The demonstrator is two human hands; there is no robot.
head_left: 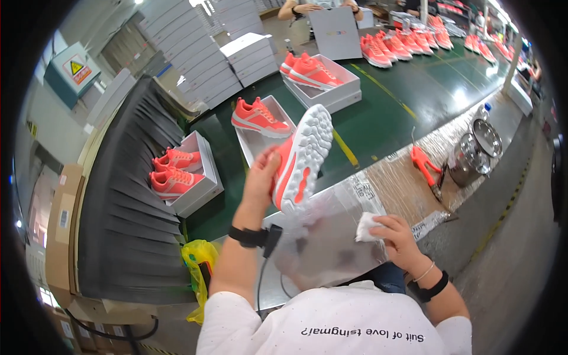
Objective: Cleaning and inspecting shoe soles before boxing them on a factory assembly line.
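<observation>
A coral sneaker [303, 155] is gripped in my left hand [260, 182], turned so that its white ridged sole with a coral inlay shows. My right hand [403, 241] pinches a crumpled white cloth [368, 227] over the plastic-covered ledge, apart from the shoe. Just beyond the held sneaker, an open white shoebox [251, 148] has one coral sneaker [260, 117] lying across its far end. To the left, another open box [207, 176] holds a pair of coral sneakers [176, 177]. Farther off, a third box [331, 99] holds a further pair [310, 72].
The green conveyor belt [384, 121] runs from a black strip curtain [127, 201] toward rows of sneakers [402, 44]. An orange-handled tool [423, 165] and metal pots [468, 161] stand on the right ledge. A yellow bag [198, 260] hangs at left. Across the belt, a person holds a grey lid [336, 35].
</observation>
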